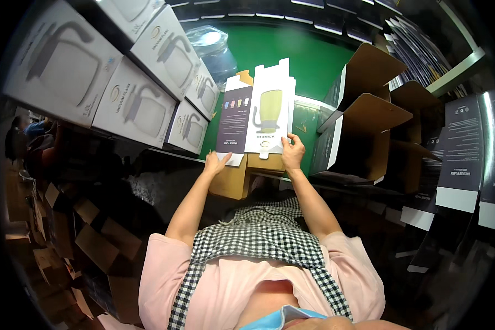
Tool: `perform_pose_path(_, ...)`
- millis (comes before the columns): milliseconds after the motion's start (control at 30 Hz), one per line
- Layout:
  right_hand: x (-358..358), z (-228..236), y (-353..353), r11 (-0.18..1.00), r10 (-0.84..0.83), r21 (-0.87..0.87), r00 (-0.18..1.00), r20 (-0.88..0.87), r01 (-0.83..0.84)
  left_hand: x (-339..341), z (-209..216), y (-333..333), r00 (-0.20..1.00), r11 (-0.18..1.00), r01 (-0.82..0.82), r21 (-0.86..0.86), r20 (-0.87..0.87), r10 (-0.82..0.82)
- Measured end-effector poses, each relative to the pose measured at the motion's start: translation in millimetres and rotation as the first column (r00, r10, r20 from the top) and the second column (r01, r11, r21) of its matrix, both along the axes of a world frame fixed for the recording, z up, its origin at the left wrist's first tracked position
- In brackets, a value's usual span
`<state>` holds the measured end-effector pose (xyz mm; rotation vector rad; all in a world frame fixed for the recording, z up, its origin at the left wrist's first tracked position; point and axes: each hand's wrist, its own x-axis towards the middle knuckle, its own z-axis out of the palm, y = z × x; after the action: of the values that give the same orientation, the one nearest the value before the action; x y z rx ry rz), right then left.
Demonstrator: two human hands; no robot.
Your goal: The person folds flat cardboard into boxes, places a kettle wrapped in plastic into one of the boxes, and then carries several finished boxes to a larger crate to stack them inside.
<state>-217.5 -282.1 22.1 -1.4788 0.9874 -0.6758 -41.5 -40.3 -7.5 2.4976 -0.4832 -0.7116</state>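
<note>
Printed carton (pixel 258 118) is lying between the right hand (pixel 293 152), pinching its near right edge, and the left hand (pixel 216 163), touching its near left corner, grip unclear; green table (pixel 313 69) is supporting it, white boxes (pixel 135 113) standing left, open boxes (pixel 363 132) right.

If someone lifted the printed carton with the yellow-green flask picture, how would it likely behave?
The carton is probably light, since it looks like thin card. Its flat panels suggest moderate stiffness, though it might flex where they meet. The projecting flaps could swing or bend.
</note>
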Motion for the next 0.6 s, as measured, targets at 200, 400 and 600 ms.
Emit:
perform_pose_path(200, -57, 54, -21, 0.956, 0.200, 0.078, 0.826, 0.526, -0.281, 15, 166, -26, 0.988, 0.670, -0.126, -0.731, -0.152, 0.019)
perform_pose_path(400, -9, 183, -54, 0.996, 0.048, -0.084, 0.754, 0.655, 0.010, -48, 209, 2, 0.976, 0.595, 0.156, -0.788, 0.214, 0.028)
perform_pose_path(600, 32, 309, -83, 0.910, 0.390, -0.192, 0.606, 0.693, -0.367, -57, 102, 10, 0.909, 0.544, 0.261, -0.798, 0.393, 0.139)
